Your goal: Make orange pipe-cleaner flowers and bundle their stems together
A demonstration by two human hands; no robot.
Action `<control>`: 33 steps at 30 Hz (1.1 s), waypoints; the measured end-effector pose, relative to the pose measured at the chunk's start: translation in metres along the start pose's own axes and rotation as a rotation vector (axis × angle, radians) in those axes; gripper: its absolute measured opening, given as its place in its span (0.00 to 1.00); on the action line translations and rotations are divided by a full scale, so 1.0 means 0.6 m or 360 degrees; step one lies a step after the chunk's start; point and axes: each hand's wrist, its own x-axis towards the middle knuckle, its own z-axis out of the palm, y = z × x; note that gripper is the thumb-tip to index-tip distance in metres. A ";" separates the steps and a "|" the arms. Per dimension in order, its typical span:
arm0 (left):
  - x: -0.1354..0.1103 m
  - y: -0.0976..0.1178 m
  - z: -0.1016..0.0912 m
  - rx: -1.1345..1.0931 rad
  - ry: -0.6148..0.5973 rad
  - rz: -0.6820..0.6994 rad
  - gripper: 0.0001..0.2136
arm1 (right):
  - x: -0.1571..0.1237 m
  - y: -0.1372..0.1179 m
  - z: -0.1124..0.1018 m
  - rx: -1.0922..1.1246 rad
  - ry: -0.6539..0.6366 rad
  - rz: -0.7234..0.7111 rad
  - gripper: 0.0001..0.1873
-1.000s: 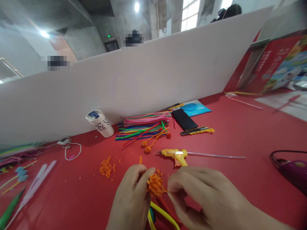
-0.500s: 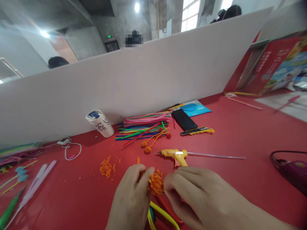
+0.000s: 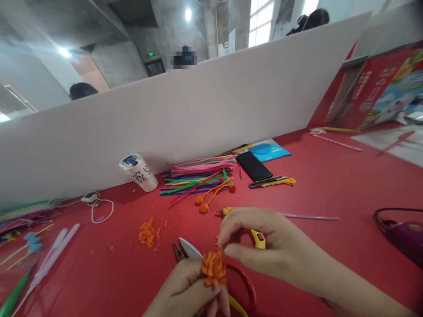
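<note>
My left hand (image 3: 188,293) is closed around an orange pipe-cleaner pompom flower (image 3: 214,267), held up at the bottom centre. My right hand (image 3: 264,248) hovers just above and right of it, thumb and forefinger pinched together close to the flower's top. Whether they grip a strand I cannot make out. Under the hands lie red-handled scissors (image 3: 211,264) with the blades pointing left. A yellow glue gun (image 3: 257,237) is partly hidden behind my right hand.
A bundle of coloured pipe cleaners (image 3: 198,174), a paper cup (image 3: 139,171), a black phone (image 3: 254,166) and a utility knife (image 3: 272,180) lie toward the white partition (image 3: 205,105). Orange scraps (image 3: 147,231) sit left of the hands. A purple device (image 3: 403,235) is at right.
My left hand dropped lower and turned the flower upward. My right hand lifted off the flower and rose above it. The scissors' blades came into view.
</note>
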 end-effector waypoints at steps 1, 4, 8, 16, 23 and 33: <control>-0.002 -0.001 -0.001 -0.0097 -0.0008 -0.0100 0.21 | 0.000 0.000 0.001 -0.0016 -0.0001 -0.0041 0.06; -0.006 0.002 0.001 -0.0367 0.0023 -0.0308 0.18 | -0.002 0.000 0.002 -0.0163 0.0049 -0.0216 0.08; -0.008 0.013 0.003 -0.0505 0.0077 -0.0397 0.14 | -0.005 0.002 0.003 -0.0403 0.0090 -0.0408 0.06; -0.007 0.018 0.003 -0.0376 0.0053 -0.0409 0.14 | -0.005 0.010 0.009 -0.0490 0.0068 -0.0456 0.06; -0.004 0.020 0.005 0.0084 0.0147 -0.0217 0.14 | -0.004 0.001 0.004 -0.0434 -0.0115 -0.0210 0.06; -0.004 0.011 -0.003 0.0167 0.0094 -0.0150 0.13 | -0.006 0.003 -0.004 -0.0382 -0.0086 -0.0177 0.05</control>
